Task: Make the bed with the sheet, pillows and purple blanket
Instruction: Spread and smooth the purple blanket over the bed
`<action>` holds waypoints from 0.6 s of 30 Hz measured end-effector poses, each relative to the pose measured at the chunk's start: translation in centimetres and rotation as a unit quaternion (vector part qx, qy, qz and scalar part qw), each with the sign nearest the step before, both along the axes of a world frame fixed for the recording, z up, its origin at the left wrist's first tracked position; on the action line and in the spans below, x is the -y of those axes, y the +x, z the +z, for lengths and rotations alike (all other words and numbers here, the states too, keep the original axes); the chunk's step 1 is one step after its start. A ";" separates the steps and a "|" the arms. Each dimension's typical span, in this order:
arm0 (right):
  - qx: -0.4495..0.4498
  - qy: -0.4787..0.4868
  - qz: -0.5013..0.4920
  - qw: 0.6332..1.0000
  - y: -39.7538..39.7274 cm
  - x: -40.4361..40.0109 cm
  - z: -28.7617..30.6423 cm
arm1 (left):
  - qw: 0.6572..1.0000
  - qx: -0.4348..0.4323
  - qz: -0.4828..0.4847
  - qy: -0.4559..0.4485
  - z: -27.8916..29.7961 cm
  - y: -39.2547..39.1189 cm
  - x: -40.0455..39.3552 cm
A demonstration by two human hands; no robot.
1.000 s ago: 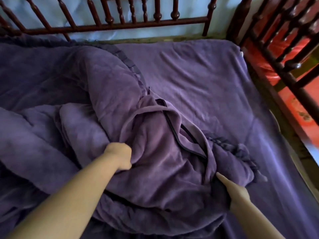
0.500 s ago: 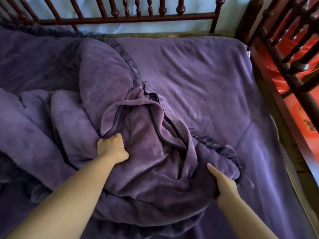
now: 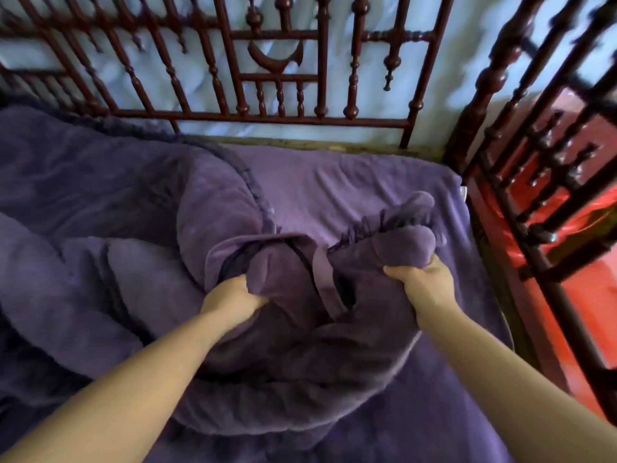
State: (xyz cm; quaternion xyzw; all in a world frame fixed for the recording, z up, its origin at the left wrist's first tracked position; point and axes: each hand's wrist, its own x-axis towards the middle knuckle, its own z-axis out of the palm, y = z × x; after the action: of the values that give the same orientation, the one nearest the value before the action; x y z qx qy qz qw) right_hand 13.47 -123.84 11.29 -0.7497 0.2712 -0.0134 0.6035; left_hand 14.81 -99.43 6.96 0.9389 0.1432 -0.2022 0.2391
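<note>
Now both bare forearms reach up from the bottom of the frame toward its middle, each ending in a clenched fist. The left hand [image 3: 233,297] comes in from the lower left; its fingers are curled tight round a fold of the purple blanket [image 3: 140,282], with the cloth bunching over the knuckles. The right hand [image 3: 425,282] enters from the lower right, sits a little higher in the frame, and its grip is also closed on the blanket, with the thumb stretched leftward across a thick roll of the fabric that bulges above the fist. A dark piped edge of the blanket runs between the two hands.

Most of the blanket lies heaped across the left and centre of the frame, and its gathered end rises into both fists. Beneath it a purple sheet [image 3: 350,182] covers the bed; its bare part shows in the upper centre and at the right. A dark wooden headboard [image 3: 273,118] with turned spindles crosses the top of the frame, and a matching side rail [image 3: 521,182] runs down the right edge.
</note>
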 end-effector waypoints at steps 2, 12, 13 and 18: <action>0.061 -0.107 0.026 0.992 3.9 1.1 5.0 | 0.993 0.068 0.053 -0.080 4.3 2.8 2.1; 0.380 -0.304 -0.194 0.851 19.2 14.2 29.6 | 0.766 0.436 0.174 -0.439 25.2 19.2 11.8; 0.387 -0.306 -0.208 0.845 19.9 15.5 29.8 | 0.760 0.449 0.152 -0.444 25.1 19.7 13.2; 0.180 -0.402 -0.082 0.894 23.6 18.7 20.0 | 0.953 0.246 -0.078 -0.160 13.2 22.2 18.2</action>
State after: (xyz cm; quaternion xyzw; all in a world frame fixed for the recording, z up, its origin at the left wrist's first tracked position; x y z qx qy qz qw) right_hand 37.04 -142.54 31.29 -0.8882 0.1898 -0.3051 0.2864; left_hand 37.02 -117.63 20.12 0.9170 -0.0277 -0.0033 0.3979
